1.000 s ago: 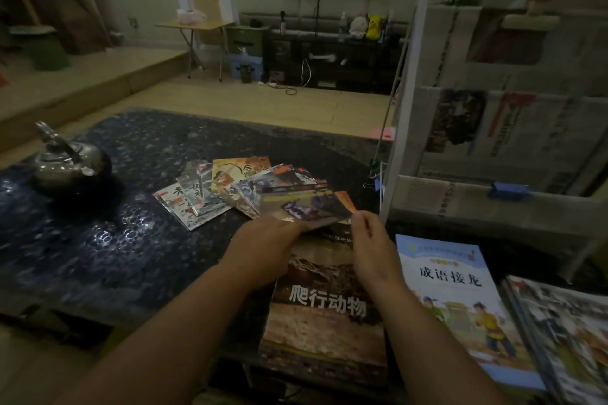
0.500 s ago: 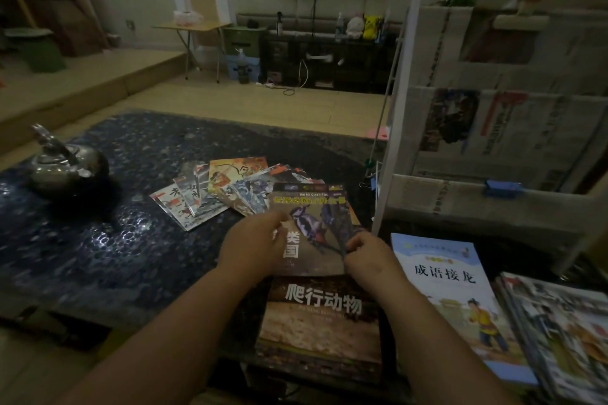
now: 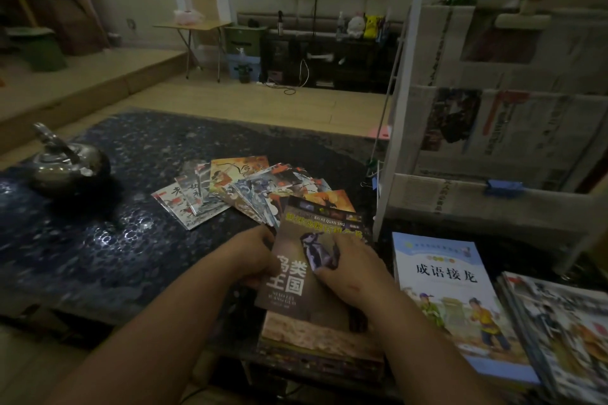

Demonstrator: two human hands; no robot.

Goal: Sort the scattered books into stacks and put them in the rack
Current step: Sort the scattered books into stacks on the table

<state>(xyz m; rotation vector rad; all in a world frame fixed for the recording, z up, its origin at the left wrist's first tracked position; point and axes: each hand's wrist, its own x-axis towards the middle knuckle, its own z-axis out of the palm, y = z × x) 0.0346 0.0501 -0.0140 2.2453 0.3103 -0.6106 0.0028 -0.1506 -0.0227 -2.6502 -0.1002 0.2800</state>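
Both hands are gripping a brown bird book (image 3: 289, 289): the left hand (image 3: 253, 256) is clasping its left edge, and the right hand (image 3: 352, 276) is pinching the cover from the right, with its thumb lying across the woodpecker picture. The book is being held tilted over a stack of similar books (image 3: 316, 335) at the near edge of the dark table (image 3: 98, 240); whether it is touching the stack cannot be told. From the held book, a fan of small picture books (image 3: 237, 191) is lying on the table at eleven o'clock, partly overlapping one another. A metal kettle (image 3: 65, 164) is standing well apart at ten o'clock. At three o'clock a blue-and-white book (image 3: 450, 299) is lying flat just beside the stack, and a pile of magazines (image 3: 559, 332) is lying farther to the right. The white rack (image 3: 393, 141), lined with newspaper, is standing at one o'clock.
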